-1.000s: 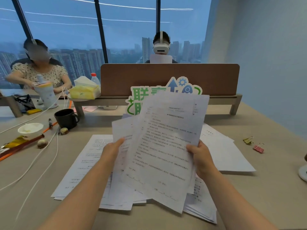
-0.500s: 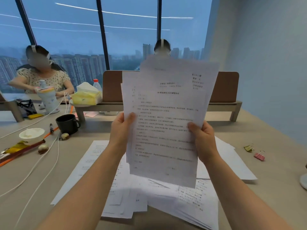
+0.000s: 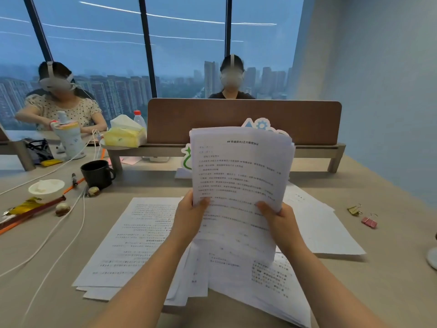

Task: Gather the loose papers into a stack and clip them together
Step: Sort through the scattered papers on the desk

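I hold a bundle of printed white papers (image 3: 238, 176) upright over the desk, edges roughly aligned. My left hand (image 3: 189, 216) grips its lower left side and my right hand (image 3: 279, 218) grips its lower right side. More loose papers (image 3: 139, 235) lie spread flat on the desk beneath and to both sides. A gold binder clip (image 3: 354, 209) and a pink binder clip (image 3: 369, 221) lie on the desk at the right, apart from my hands.
A black mug (image 3: 98, 174), white bowl (image 3: 46, 188), pens and white cables (image 3: 78, 223) sit at the left. A brown desk divider (image 3: 307, 119) stands behind, with a tissue box (image 3: 125, 136). Two people sit beyond it.
The scattered, fanned sheets in my hands have come together into a tidier bundle. I first lifted them, and they now sit lower, with both hands gripping nearer the bottom.
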A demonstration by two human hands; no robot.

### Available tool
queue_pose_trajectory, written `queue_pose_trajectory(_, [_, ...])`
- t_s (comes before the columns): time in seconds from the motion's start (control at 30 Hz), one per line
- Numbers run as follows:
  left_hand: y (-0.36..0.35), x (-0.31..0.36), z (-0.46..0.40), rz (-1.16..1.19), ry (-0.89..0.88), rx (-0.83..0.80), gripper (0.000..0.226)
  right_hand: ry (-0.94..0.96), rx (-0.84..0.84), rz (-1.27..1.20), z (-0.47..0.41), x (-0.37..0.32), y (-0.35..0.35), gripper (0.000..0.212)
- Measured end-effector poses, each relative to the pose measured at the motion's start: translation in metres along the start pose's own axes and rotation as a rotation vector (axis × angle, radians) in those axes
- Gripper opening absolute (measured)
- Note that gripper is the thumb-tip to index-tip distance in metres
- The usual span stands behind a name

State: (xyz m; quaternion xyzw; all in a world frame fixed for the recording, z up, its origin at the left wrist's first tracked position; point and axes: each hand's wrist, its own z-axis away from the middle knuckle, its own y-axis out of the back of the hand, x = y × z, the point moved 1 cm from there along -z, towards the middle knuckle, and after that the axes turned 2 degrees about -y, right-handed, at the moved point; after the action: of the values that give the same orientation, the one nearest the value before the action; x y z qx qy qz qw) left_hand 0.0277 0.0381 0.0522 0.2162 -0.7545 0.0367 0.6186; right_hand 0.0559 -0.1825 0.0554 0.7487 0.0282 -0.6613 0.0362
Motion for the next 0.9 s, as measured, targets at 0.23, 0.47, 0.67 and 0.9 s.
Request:
queue_pose_trajectory(0.23, [0.019,-0.021,0.008,-0.753,0.329,-0.121,0.074,-0.026,0.124,0.082,-0.01,-0.007,0.004,0.017])
queue_pose_trajectory(0.47, [0.024,-0.038,0.029,-1.019,0.551,-0.337,0.088,-0.156,0.208,0.028,-0.012,0.006,0.023,0.01])
queue_pose_trajectory(0.67, [0.019,-0.038,0.031,-1.123,0.534,-0.341,0.078,-0.207,0.252,0.012,-0.008,0.016,0.034,0.01])
queue_pose_trajectory(0.9, [0.015,-0.039,0.034,-1.241,0.425,-0.353,0.082,-0.246,0.253,-0.019,-0.004,0.018,0.037,0.012])
